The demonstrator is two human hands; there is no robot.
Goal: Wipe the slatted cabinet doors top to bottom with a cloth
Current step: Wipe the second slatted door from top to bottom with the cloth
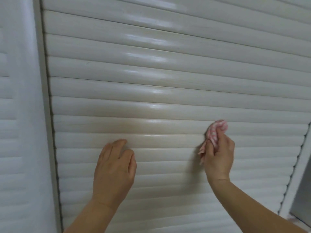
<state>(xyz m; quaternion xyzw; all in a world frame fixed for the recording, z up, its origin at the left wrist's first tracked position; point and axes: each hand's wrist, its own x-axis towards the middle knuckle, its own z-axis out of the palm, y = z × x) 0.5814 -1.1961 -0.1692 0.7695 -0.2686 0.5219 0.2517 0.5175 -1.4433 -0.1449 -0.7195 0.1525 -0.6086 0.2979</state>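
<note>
A white slatted cabinet door (168, 73) with glossy horizontal slats fills most of the view. My right hand (220, 155) is closed around a bunched pink-and-white striped cloth (215, 132), which presses against a slat at the lower right of the door. My left hand (116, 169) rests flat against the slats lower centre, fingers together, holding nothing. Both forearms reach up from the bottom edge.
A grey vertical frame (45, 98) bounds the door on the left, and beyond it is a second slatted door (15, 132). The door's right frame (301, 158) slants down at the lower right, with a dark gap (303, 199) beside it.
</note>
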